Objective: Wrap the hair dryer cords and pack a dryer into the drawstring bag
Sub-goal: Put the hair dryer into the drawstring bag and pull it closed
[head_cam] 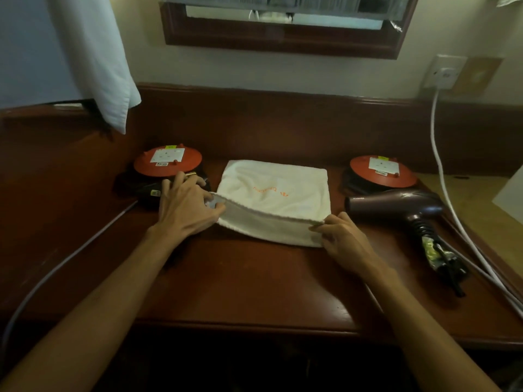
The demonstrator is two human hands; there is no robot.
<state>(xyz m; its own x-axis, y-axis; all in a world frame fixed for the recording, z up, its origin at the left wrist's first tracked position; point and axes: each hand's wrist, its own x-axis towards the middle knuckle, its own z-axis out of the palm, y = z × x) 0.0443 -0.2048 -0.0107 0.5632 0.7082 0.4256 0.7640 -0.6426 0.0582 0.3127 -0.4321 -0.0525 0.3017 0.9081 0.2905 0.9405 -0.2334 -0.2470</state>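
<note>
A white drawstring bag (276, 190) with orange lettering lies flat in the middle of the dark wooden desk (240, 281). My left hand (186, 207) pinches the bag's near left corner at its opening. My right hand (343, 239) grips the near right corner of the same edge. A purple hair dryer (396, 206) lies on its side to the right of the bag, its cord bundled at the handle end (441, 256). A second, black dryer (148, 195) shows partly behind my left hand.
Two orange cable reels (167, 162) (383, 171) sit at the back left and back right of the desk. A white cable (444, 176) runs from a wall socket (445, 73) down the right side. A grey cable (65, 264) crosses the left. White cloth (99, 66) hangs at the upper left.
</note>
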